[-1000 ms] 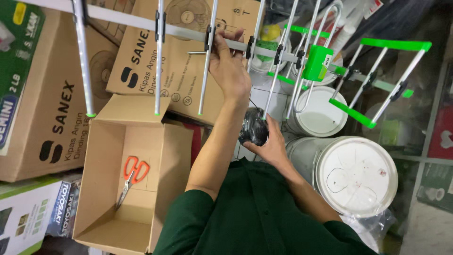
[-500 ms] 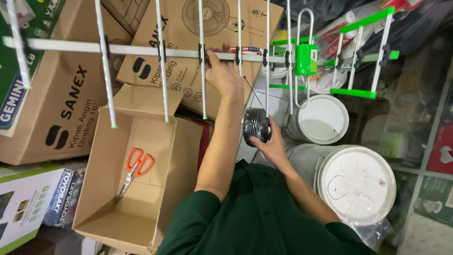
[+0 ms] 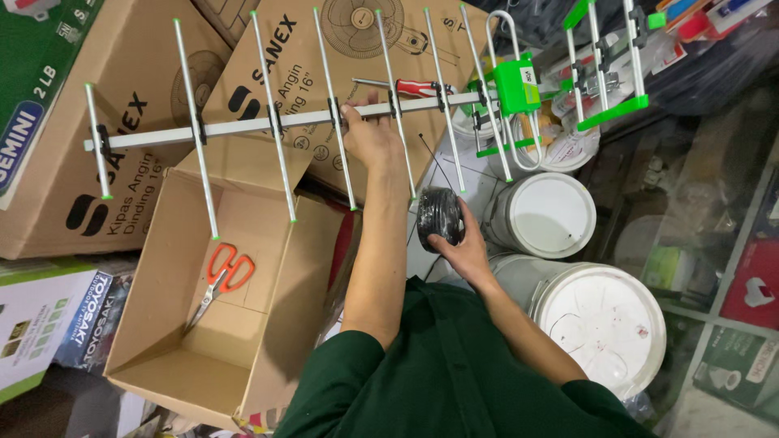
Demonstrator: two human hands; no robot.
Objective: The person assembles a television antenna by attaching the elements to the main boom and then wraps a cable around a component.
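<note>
the left hand (image 3: 369, 134) is raised and closed around the long grey boom of a tv antenna (image 3: 243, 126), its grip pinching the bar near the middle, between two of the thin cross rods. the antenna is held level in the air above an open cardboard box (image 3: 268, 324), its green plastic end (image 3: 517, 85) pointing right. a red-handled screwdriver (image 3: 418, 87) lies along the boom just right of that hand — whether it touches the fingers i cannot tell. the right hand (image 3: 464, 247) sits lower, its grip wrapped on a coil of black cable (image 3: 439, 215). orange-handled scissors (image 3: 219, 280) lie inside the box. two white lidded buckets (image 3: 600, 316) stand to the right.
</note>
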